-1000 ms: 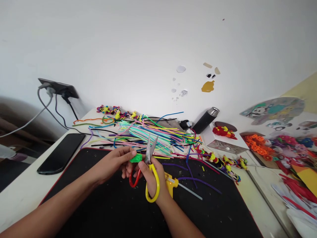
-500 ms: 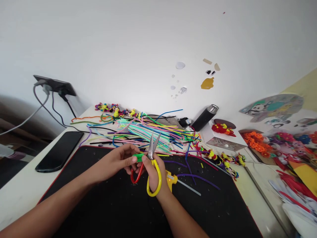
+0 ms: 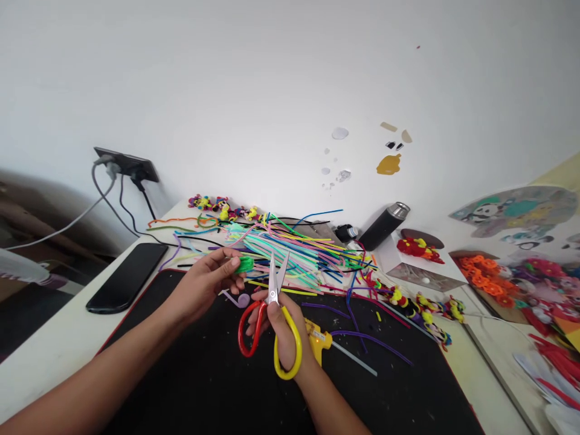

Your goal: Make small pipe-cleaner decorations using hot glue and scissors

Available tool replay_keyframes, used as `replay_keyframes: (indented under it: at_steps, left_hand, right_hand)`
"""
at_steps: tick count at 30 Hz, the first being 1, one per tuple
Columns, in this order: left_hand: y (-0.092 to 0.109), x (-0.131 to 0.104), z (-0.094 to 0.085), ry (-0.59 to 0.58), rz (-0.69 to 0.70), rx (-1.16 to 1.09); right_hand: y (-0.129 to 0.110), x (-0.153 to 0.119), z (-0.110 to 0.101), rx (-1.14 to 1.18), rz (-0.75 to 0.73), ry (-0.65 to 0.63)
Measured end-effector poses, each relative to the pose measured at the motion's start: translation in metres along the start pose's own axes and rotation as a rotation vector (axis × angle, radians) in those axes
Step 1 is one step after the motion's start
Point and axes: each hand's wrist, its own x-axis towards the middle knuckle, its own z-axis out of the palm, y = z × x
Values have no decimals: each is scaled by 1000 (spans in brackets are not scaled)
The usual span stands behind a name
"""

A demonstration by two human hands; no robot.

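My left hand (image 3: 216,275) pinches a small bundle of green pipe cleaner (image 3: 245,264) between thumb and fingers. In my right hand (image 3: 287,329) is a pair of scissors (image 3: 273,296) with one red and one yellow handle. Their blades point away from me and stand a little apart, with nothing between them. Just past the scissors spreads a pile of many-coloured pipe cleaners (image 3: 272,248). A coiled lilac pipe cleaner (image 3: 243,300) lies on the black mat (image 3: 203,374) between my hands. Partly behind my right wrist is a yellow glue gun (image 3: 319,341) with a clear glue stick.
A phone (image 3: 124,279) lies at the left, below a power strip (image 3: 127,163) on the wall. At the back right are a black flask (image 3: 385,226) and a white box (image 3: 419,266). Small pipe-cleaner figures (image 3: 222,205) line the back; orange flowers (image 3: 487,278) sit far right.
My hands have moved apart. The left drew the green bundle up and left, away from the scissors, uncovering the lilac coil. The whole view has shifted slightly.
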Motion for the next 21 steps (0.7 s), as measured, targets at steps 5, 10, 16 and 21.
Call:
replay_keyframes:
  at_steps: [5, 10, 16, 21]
  left_hand:
    - [6, 0, 2, 55, 62, -27]
    - [8, 0, 1, 88, 138, 5]
    - [8, -3, 0, 101, 201, 49]
    - [8, -2, 0, 94, 177, 21]
  right_hand:
    - [1, -1, 7, -64, 30, -19]
    - [-1, -1, 14, -163, 48, -7]
    - [-8, 1, 19, -296, 86, 33]
    - [-7, 4, 21, -367, 44, 45]
